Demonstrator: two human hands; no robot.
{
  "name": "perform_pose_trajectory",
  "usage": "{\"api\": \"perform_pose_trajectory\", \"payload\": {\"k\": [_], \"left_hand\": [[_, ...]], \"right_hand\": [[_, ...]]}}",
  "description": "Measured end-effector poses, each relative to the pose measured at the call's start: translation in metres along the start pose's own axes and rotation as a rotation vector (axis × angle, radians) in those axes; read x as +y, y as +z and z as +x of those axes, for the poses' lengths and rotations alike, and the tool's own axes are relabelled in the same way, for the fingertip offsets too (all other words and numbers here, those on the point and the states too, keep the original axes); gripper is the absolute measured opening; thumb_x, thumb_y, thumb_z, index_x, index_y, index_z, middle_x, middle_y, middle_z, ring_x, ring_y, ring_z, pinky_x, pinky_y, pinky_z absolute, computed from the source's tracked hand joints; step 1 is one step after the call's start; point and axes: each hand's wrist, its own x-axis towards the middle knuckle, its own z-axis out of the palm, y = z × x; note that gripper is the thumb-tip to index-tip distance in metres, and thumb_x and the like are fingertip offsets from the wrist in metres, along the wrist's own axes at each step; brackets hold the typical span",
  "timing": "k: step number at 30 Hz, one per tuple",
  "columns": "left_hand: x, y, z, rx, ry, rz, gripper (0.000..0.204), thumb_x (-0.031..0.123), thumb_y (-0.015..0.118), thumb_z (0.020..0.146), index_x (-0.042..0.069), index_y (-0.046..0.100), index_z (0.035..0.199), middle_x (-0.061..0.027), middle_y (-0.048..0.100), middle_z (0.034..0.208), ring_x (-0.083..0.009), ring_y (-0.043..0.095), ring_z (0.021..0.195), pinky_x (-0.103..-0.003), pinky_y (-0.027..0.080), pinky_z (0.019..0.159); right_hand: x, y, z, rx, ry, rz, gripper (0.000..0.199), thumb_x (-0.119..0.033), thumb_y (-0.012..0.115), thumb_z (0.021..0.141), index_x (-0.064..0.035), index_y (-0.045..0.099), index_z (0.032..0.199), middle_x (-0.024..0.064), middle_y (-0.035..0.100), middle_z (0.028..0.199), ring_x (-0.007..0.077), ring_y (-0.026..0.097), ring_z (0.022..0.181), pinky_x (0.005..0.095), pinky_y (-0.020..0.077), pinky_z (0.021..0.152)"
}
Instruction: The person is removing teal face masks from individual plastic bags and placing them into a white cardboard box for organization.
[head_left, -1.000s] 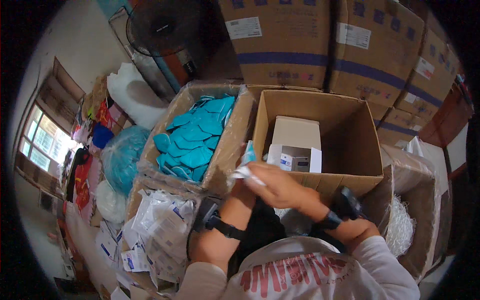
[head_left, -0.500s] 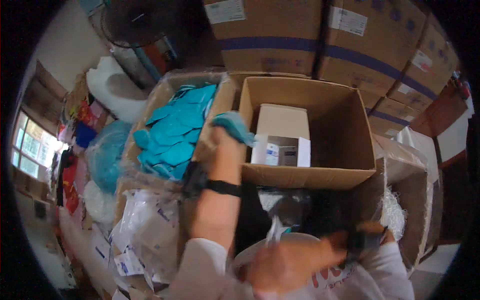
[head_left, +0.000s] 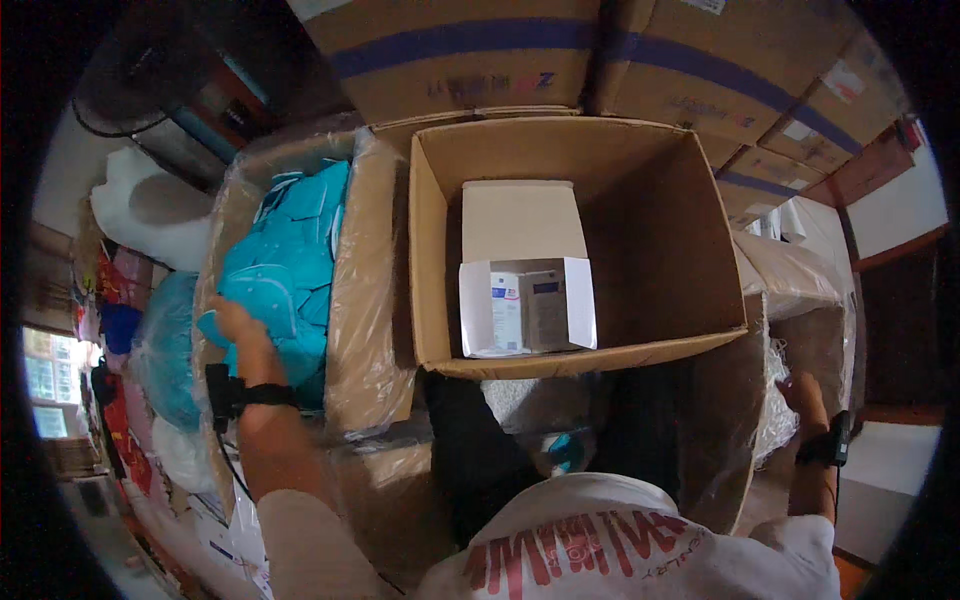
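My left hand (head_left: 242, 328) reaches into the left carton over a pile of teal face masks (head_left: 290, 250). The pieces look folded and rounded, with pale stitching on their edges. Its fingers are closed on a teal mask (head_left: 208, 325) at the pile's left side. Far to the right, my right hand (head_left: 802, 395) is at a bundle of white cords (head_left: 775, 405) in another carton. Its fingers are bent against the cords and appear closed on some, though the fingertips are small here. Dark straps with small devices circle both wrists.
Between my hands stands a large open carton (head_left: 655, 350) holding a white box (head_left: 580, 305) with its lid raised. Plastic lines the left carton (head_left: 365, 300). Behind rise stacked sealed cartons (head_left: 470, 60). Below, a teal piece (head_left: 566, 452) lies between my legs.
My left hand has moved left and down from the big carton's edge into the teal pile. My right hand has left my lap for the white cords. The view has shifted.
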Motion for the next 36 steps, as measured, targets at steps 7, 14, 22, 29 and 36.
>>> {"api": "perform_pose_trajectory", "payload": {"k": [7,14,22,29,36], "left_hand": [[0.021,-0.016,-0.030,0.198,0.362,-0.020,0.042,0.029,0.045,0.088,-0.006,0.049,0.111,-0.0205,0.051,0.112,-0.0312,0.050,0.102,-0.038,0.039,0.088],[0.088,-0.072,-0.195,-0.314,0.421,-0.027,0.036,0.019,0.037,0.092,-0.005,0.041,0.120,-0.0202,0.041,0.124,-0.0285,0.041,0.115,-0.036,0.030,0.099],[0.078,-0.110,-0.315,-0.889,0.510,-0.126,0.037,0.019,0.041,0.088,-0.004,0.043,0.117,-0.0212,0.036,0.127,-0.0315,0.037,0.117,-0.040,0.029,0.099],[0.079,-0.088,-0.351,-0.976,0.398,-0.150,0.043,0.030,0.044,0.086,-0.003,0.046,0.114,-0.0219,0.032,0.130,-0.0333,0.033,0.120,-0.044,0.025,0.100],[0.089,-0.092,-0.348,-0.974,0.389,-0.125,0.032,0.016,0.051,0.081,-0.001,0.051,0.108,-0.0222,0.035,0.127,-0.0347,0.037,0.116,-0.041,0.029,0.097]], "right_hand": [[-0.229,-0.098,0.102,-0.090,-0.246,1.046,0.029,-0.027,0.051,0.088,0.0003,0.061,0.092,0.0117,0.063,0.088,0.0160,0.058,0.079,0.0298,0.0464,0.071],[-0.459,0.015,0.197,-0.387,-0.900,0.657,0.025,-0.019,0.054,0.079,-0.0039,0.061,0.097,0.0160,0.060,0.098,0.0294,0.058,0.090,0.0359,0.0475,0.077],[-0.529,0.047,0.223,-0.273,-0.526,0.902,0.049,-0.032,0.063,0.069,-0.0036,0.051,0.107,0.0195,0.058,0.092,0.0365,0.058,0.079,0.0440,0.0483,0.067],[-0.534,0.110,0.244,-0.269,-0.633,0.626,0.031,-0.026,0.059,0.071,-0.0081,0.059,0.096,0.0145,0.060,0.095,0.0298,0.059,0.079,0.0408,0.0477,0.066],[-0.498,0.058,0.224,-0.058,-0.922,0.593,0.026,-0.025,0.054,0.077,-0.0076,0.056,0.096,0.0126,0.056,0.103,0.0300,0.055,0.094,0.0427,0.0412,0.085]]}}
